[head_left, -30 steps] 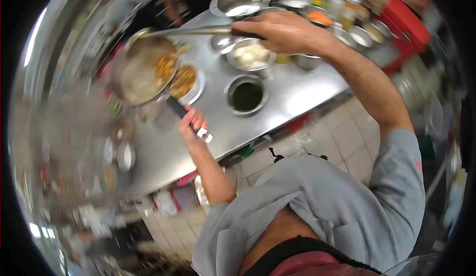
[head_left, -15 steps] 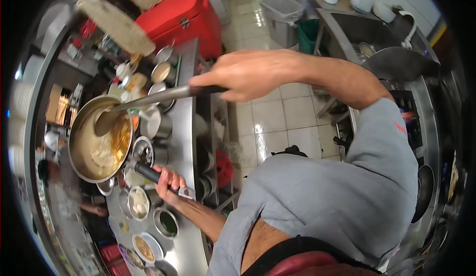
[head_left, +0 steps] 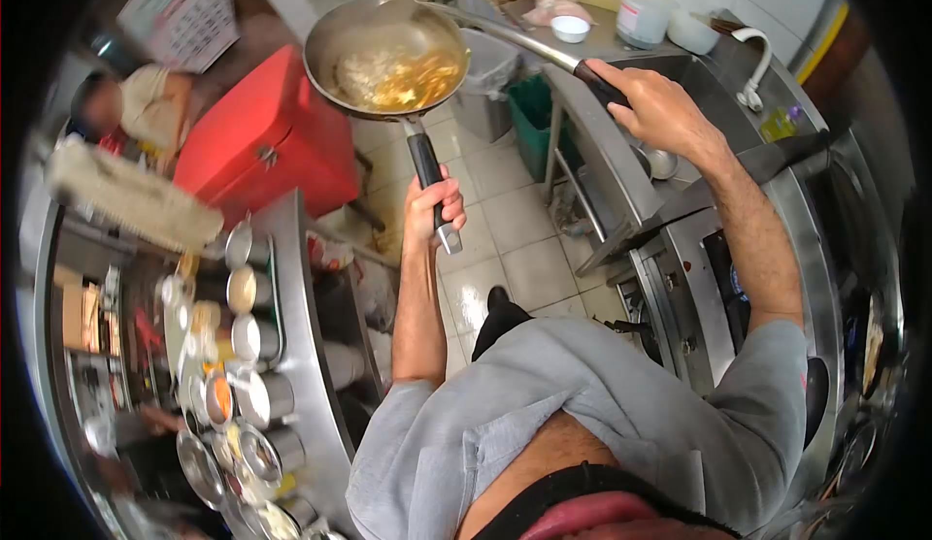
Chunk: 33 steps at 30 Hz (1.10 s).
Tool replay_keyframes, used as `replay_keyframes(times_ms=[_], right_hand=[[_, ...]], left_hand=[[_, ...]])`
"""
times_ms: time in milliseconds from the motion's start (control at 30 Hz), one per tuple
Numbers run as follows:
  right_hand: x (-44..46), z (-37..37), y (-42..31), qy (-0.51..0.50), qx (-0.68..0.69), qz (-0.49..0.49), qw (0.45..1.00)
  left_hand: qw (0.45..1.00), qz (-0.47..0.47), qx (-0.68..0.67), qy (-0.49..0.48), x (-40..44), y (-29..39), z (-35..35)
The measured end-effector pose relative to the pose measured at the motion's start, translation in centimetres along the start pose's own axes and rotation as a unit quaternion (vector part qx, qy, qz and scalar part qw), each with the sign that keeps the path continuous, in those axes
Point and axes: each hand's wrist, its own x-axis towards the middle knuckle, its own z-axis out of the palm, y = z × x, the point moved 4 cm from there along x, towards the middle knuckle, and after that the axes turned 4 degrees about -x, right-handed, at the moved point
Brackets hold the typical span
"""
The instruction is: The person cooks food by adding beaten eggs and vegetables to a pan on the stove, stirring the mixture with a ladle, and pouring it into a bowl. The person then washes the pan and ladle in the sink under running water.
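Note:
My left hand [head_left: 434,210] is wrapped round the black handle of a metal frying pan [head_left: 335,79], which is held up in front of me over the floor. Inside the pan lie golden strips of food [head_left: 416,82] beside a paler, creamy patch. In my right hand [head_left: 665,108] is the black grip of a long metal ladle [head_left: 510,31]. Its shaft slants left into the pan's far side, where the bowl is hard to make out. Whether the ladle touches the food I cannot tell.
On the left, a steel counter [head_left: 316,336] carries several metal containers [head_left: 262,399]. A red cooler [head_left: 272,147] stands ahead, with a person [head_left: 150,103] beyond it. Right of the pan are a grey bin [head_left: 485,103], a green bin [head_left: 529,128] and a steel sink [head_left: 714,118].
My view has swung right. Both hands have carried the pan and ladle away from the left counter, out over the floor near the cooler and bins.

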Motion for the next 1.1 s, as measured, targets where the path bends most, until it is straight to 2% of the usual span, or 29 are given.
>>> replay_keyframes(times_ms=[133, 233, 267, 367, 500, 633, 800, 900, 967, 1033, 1100], right_hand=[[1.8, 2.9, 5.8, -0.041, -0.011, 0.125, 0.991], [1.8, 5.3, 9.2, -0.012, 0.004, 0.147, 0.989], [2.1, 5.0, 9.7, -0.035, 0.009, 0.196, 0.98], [4.5, 3.4, 12.0, -0.082, -0.042, 0.235, 0.968], [9.2, 4.7, 14.7, -0.048, -0.111, 0.243, 0.963], [10.4, 7.5, 16.5, -0.023, -0.118, 0.243, 0.963], [8.4, 6.5, 17.8, -0.102, -0.142, 0.3, 0.938], [8.2, 7.0, 19.1, -0.083, -0.117, 0.33, 0.933], [8.6, 8.8, 20.1, 0.013, -0.07, 0.334, 0.94], [9.1, 10.9, 20.6, 0.01, -0.037, 0.372, 0.927], [9.0, 13.3, 21.0, 0.159, 0.011, 0.334, 0.929]], left_hand=[[0.996, -0.052, 0.039, -0.06, 13.5, -1.0, 1.0], [0.989, -0.088, 0.063, -0.102, 22.6, -2.0, 0.6], [0.986, -0.103, 0.067, -0.115, 25.3, -2.2, 0.7], [0.974, -0.145, 0.088, -0.147, 32.2, -2.6, 0.4], [0.964, -0.183, 0.077, -0.177, 38.5, -3.8, 0.7], [0.952, -0.196, 0.144, -0.186, 42.1, -4.7, 0.8], [0.942, -0.193, 0.197, -0.192, 45.8, -5.7, 0.1], [0.936, -0.184, 0.224, -0.2, 47.3, -6.0, -0.4], [0.922, -0.163, 0.274, -0.219, 48.2, -6.1, -0.5], [0.919, -0.146, 0.298, -0.214, 48.2, -5.7, -0.3], [0.897, -0.13, 0.367, -0.209, 48.5, -5.3, -0.1]])
